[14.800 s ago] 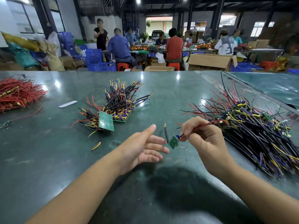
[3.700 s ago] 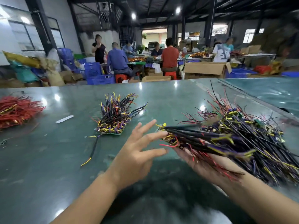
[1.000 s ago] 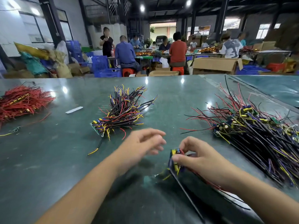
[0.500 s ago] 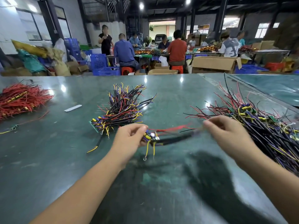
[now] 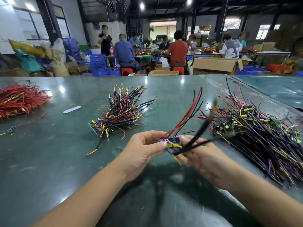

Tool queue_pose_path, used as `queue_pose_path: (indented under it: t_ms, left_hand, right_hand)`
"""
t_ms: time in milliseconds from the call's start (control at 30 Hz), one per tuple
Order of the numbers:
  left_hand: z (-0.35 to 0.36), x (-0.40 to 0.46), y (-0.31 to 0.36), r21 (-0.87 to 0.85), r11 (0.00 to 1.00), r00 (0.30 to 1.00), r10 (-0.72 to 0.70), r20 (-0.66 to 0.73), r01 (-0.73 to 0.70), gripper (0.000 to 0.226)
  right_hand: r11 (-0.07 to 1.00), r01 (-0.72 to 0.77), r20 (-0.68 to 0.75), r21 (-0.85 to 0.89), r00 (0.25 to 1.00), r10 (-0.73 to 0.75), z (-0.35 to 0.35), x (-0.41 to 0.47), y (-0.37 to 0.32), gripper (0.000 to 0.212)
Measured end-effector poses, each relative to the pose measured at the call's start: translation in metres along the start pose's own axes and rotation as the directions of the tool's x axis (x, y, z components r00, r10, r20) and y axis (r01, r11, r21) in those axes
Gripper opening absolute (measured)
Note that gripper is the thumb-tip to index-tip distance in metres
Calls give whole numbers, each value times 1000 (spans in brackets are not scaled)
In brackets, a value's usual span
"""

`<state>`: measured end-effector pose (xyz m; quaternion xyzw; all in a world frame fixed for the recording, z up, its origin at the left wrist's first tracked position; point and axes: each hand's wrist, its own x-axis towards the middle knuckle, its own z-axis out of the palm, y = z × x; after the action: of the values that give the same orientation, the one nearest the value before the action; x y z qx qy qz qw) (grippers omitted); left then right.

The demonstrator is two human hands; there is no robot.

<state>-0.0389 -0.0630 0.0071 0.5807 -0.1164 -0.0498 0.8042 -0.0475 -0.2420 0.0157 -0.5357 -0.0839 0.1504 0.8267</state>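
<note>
- We see the table [image 5: 49, 161] as smooth, glossy green, mirroring the lamps.
- We find the wires [image 5: 202, 129] at centre sheathed in shiny plastic, with a ring terminal [image 5: 166, 140] of bare metal.
- We note matt brown cardboard on the box [image 5: 214, 65], upper right.

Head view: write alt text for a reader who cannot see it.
The left hand and right hand hold a small wired circuit board, its red and black leads fanning up, above a green table. A tidy stack of wired boards lies beyond, a larger loose pile to the right, and a heap of red wires far left.
</note>
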Motion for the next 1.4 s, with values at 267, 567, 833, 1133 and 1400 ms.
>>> queue_pose_path:
  t_ms: [267, 567, 833, 1133, 1400]
  left_hand:
    - [3, -4, 0, 355, 930, 995, 92, 28, -96, 19]
    - [0, -4, 1, 330, 943, 997, 24, 69, -45, 20]
    - [-7, -1, 4, 178, 984, 986, -15, 166, -15, 18]
    - [-16, 3, 6, 25, 997, 973, -72, 218, 68, 16]
    - [-39, 18, 22, -166, 983, 984, 53, -173, -82, 10]
  right_hand:
    - [930, 136, 13, -340, 990, -140, -3, 1, 9, 22]
    - [859, 235, 22, -454, 967, -253, -2, 0, 10, 6]
    - [822, 316, 122, -474, 948, -294, -1, -1, 6, 18]
    - [918, 268, 113, -291, 963, -245, 0, 3, 14, 36]
    - [973, 205, -10, -102, 978, -207, -15, 6, 5, 23]
